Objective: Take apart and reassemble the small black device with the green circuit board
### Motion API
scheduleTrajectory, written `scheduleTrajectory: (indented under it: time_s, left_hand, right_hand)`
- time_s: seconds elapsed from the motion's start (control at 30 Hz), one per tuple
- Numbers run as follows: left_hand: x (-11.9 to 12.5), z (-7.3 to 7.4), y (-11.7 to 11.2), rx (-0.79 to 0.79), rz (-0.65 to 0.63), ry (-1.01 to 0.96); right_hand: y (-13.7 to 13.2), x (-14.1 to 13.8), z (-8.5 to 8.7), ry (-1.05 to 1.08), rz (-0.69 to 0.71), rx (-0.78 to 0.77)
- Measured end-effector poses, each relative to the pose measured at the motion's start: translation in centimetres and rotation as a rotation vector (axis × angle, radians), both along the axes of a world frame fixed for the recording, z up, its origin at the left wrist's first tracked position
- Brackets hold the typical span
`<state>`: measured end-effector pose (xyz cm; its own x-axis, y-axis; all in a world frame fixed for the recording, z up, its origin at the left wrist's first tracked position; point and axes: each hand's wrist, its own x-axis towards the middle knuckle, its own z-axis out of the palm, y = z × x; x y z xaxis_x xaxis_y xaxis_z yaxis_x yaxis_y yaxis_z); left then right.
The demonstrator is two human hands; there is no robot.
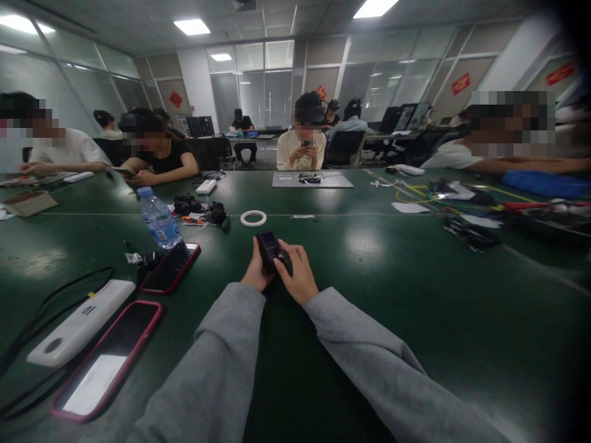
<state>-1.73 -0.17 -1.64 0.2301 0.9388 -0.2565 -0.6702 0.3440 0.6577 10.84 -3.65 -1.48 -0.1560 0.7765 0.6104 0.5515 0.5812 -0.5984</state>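
Between my hands is a small black handheld device (269, 244) with a little dark screen, tilted over the green table (369, 289). My left hand (257, 271) is wrapped round its left side. On the other side, my right hand (298, 271) grips the device's lower right corner, thumb on its front face. Which exact kind of device it is cannot be made out. Just beyond it lies a white ring (253, 218), like a tape roll.
To the left are a water bottle (159, 218), a red-edged phone (170, 268), a pink-cased phone (106, 363) and a white power bank (83, 323) with black cables. A grey board (286, 179) lies across the table. Cables and tools clutter the right. Several people sit around.
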Motion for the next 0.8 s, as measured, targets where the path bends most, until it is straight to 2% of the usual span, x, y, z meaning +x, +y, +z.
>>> scheduleTrajectory:
  time_s: [0.13,0.43,0.63,0.8]
  left_hand:
    - [0.1,0.1,-0.2,0.014,-0.007,0.022]
    - [0.4,0.9,-0.6,0.046,-0.045,0.078]
    - [0.4,0.8,-0.6,0.113,-0.044,0.046]
    - [0.3,0.5,-0.5,0.102,-0.052,0.059]
  right_hand:
    - [-0.5,-0.2,0.4,-0.077,-0.017,0.062]
    - [-1.1,-0.3,0.7,-0.171,-0.051,0.088]
    - [-1.2,-0.4,0.7,-0.158,-0.086,0.124]
    - [-1.2,-0.5,0.7,-0.119,-0.124,0.175]
